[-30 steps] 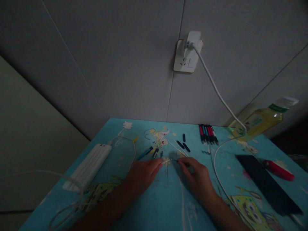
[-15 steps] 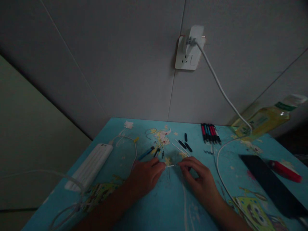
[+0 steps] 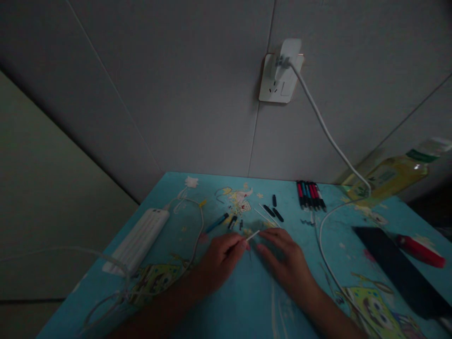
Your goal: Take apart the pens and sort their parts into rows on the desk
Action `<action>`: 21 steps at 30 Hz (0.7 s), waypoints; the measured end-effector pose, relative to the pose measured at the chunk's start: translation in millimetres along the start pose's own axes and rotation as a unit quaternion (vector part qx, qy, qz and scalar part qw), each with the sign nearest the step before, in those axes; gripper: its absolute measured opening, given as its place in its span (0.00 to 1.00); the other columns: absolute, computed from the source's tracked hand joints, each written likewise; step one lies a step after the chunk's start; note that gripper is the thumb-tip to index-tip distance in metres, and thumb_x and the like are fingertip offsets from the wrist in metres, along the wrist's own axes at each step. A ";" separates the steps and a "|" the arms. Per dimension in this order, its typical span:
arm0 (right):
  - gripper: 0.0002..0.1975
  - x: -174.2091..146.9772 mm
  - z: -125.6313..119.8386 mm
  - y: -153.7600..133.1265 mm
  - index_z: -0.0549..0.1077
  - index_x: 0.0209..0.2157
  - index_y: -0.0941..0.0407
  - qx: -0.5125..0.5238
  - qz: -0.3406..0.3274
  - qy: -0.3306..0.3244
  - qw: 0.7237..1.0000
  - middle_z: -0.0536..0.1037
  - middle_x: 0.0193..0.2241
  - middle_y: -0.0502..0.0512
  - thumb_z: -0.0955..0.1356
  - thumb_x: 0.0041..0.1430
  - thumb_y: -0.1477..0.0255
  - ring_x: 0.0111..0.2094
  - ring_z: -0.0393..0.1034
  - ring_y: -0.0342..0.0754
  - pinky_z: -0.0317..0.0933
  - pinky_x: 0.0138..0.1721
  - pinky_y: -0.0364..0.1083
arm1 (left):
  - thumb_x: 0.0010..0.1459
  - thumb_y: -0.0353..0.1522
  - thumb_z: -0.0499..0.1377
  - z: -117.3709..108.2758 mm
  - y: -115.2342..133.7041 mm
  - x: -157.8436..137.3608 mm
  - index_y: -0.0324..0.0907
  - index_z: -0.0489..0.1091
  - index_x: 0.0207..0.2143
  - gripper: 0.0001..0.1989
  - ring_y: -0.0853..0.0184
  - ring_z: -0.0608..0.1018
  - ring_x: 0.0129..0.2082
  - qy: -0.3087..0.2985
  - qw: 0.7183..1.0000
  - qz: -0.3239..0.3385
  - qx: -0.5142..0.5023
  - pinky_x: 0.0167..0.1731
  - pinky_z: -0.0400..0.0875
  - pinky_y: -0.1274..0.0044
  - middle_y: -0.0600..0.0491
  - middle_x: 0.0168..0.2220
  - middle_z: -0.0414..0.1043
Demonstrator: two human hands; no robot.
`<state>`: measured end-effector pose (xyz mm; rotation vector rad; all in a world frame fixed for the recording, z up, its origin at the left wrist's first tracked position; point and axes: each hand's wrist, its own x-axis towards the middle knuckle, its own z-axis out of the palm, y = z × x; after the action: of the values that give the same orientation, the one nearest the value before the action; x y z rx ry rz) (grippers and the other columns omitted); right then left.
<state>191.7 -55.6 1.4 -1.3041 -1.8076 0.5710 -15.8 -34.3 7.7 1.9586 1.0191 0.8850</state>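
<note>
Left hand (image 3: 221, 259) pinches a thin white refill (image 3: 253, 235); right hand (image 3: 284, 261) rests apparently empty, fingers loose, beside it. Dim light risks knocking the small pen parts (image 3: 273, 212) off the table (image 3: 229, 310).

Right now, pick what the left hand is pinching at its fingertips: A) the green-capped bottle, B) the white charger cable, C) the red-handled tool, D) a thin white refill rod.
D: the left hand pinches a thin white refill rod that angles up from its fingertips, while the right hand rests on the table beside it.
</note>
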 end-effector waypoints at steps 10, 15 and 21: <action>0.09 -2.4 -5.9 -24.9 0.78 0.34 0.52 0.218 0.064 0.010 0.974 0.79 0.33 0.51 0.66 0.66 0.71 0.37 0.74 0.47 0.65 0.42 0.44 | 0.67 0.32 0.53 10.0 -2.3 -7.6 0.43 0.66 0.57 0.17 0.63 0.78 0.42 -0.075 0.996 0.040 -0.006 0.45 0.70 0.72 0.49 0.43 0.77; 0.09 -3.1 -9.6 -25.7 0.79 0.36 0.51 0.187 0.005 -0.016 0.982 0.78 0.34 0.51 0.66 0.65 0.74 0.36 0.73 0.46 0.66 0.40 0.44 | 0.69 0.35 0.52 5.9 -1.6 -5.8 0.45 0.72 0.50 0.13 0.67 0.77 0.39 -0.090 0.994 0.052 0.031 0.41 0.70 0.76 0.53 0.39 0.76; 0.13 -14.8 -19.6 -27.9 0.77 0.43 0.50 0.115 -0.097 0.012 0.989 0.77 0.35 0.54 0.66 0.63 0.79 0.38 0.71 0.49 0.65 0.39 0.49 | 0.69 0.33 0.52 6.2 -6.8 -7.3 0.44 0.72 0.46 0.10 0.67 0.78 0.42 -0.053 0.995 0.088 0.001 0.45 0.71 0.75 0.51 0.41 0.77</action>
<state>194.2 -81.3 28.1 -0.9650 -1.7659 0.6309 -16.4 -39.6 -2.7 2.0964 0.7967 0.8642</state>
